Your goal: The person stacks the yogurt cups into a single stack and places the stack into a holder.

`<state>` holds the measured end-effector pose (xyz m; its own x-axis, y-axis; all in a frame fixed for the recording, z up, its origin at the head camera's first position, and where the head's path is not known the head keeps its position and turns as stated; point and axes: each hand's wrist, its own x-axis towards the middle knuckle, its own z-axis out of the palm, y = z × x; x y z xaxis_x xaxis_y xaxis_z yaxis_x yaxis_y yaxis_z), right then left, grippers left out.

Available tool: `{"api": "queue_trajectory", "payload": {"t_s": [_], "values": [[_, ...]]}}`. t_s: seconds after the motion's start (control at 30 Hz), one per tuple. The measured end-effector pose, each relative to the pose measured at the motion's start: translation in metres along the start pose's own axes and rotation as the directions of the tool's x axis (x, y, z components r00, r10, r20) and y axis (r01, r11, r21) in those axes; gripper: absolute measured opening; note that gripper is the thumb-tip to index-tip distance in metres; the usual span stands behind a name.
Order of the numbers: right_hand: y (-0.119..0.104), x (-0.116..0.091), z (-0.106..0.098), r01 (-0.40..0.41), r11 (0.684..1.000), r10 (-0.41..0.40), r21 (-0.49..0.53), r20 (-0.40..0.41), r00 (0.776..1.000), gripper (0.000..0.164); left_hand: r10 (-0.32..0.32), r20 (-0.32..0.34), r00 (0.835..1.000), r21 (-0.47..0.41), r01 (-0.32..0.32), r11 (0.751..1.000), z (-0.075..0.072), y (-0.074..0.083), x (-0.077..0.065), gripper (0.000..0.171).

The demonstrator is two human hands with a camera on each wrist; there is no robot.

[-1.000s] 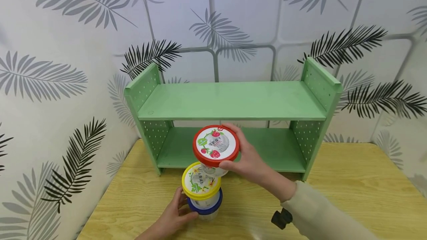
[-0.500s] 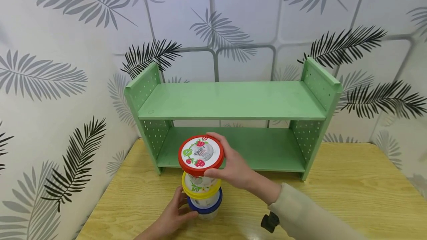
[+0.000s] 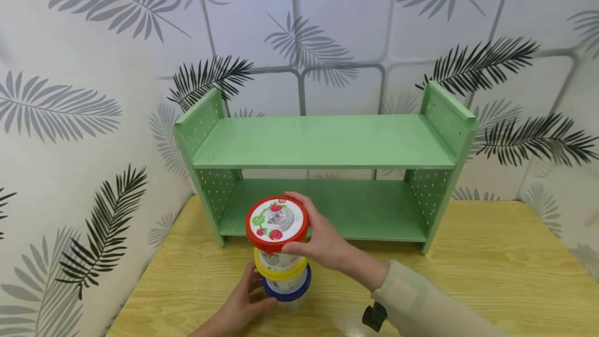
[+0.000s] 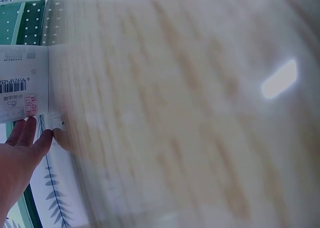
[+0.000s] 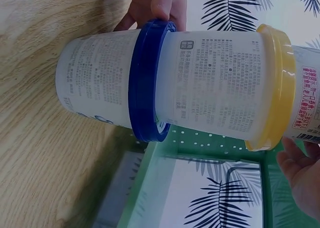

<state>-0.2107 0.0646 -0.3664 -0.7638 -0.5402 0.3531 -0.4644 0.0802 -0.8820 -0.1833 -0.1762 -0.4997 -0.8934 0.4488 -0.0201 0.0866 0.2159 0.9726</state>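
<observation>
Three white printed tubs stand one above another in front of the shelf. At the bottom is the blue-lidded tub (image 3: 291,303), with the yellow-lidded tub (image 3: 286,282) on top of it. My right hand (image 3: 323,241) grips the strawberry-printed red-lidded tub (image 3: 277,221) by its rim; its base meets the yellow lid. Low on the left, my left hand (image 3: 241,300) holds the blue-lidded tub near its lid, thumb in front. In the right wrist view the yellow-lidded tub (image 5: 215,82) leans slightly off line from the blue-lidded tub (image 5: 97,77).
A green two-tier shelf (image 3: 323,142) stands behind the stack, its lower board (image 3: 374,212) close to the tubs. Both stand on a wood-grain table (image 3: 491,269). A leaf-patterned wall (image 3: 337,25) rises behind. A small black device (image 3: 374,316) hangs under the right wrist.
My right hand has brought the red-lidded tub left and down onto the yellow-lidded tub, with only a slight shift in the last half second. The left hand and lower tubs have stayed put.
</observation>
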Motion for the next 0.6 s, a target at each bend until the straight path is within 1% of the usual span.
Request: {"api": "queue_trajectory", "payload": {"t_s": [0.17, 0.33, 0.47, 0.6], "values": [[0.000, -0.002, -0.002, 0.041, 0.999, -0.041, 0.017, -0.001, 0.999, 0.096, -0.006, -0.005, 1.000, 0.004, 0.006, 1.000, -0.001, 0.000, 0.000, 0.077], [-0.002, -0.007, -0.010, 0.106, 0.994, -0.108, -0.026, -0.060, 0.992, 0.099, -0.012, -0.007, 1.000, 0.003, 0.012, 1.000, 0.000, 0.001, 0.000, 0.077], [-0.003, -0.012, -0.025, 0.196, 0.978, -0.204, -0.077, -0.124, 0.971, 0.099, -0.027, -0.005, 1.000, -0.002, 0.027, 1.000, 0.001, 0.002, 0.001, 0.076], [-0.007, -0.018, -0.045, 0.257, 0.958, -0.277, -0.125, -0.174, 0.945, 0.098, -0.037, -0.004, 0.999, -0.001, 0.037, 0.999, 0.002, 0.003, 0.001, 0.075]]}}
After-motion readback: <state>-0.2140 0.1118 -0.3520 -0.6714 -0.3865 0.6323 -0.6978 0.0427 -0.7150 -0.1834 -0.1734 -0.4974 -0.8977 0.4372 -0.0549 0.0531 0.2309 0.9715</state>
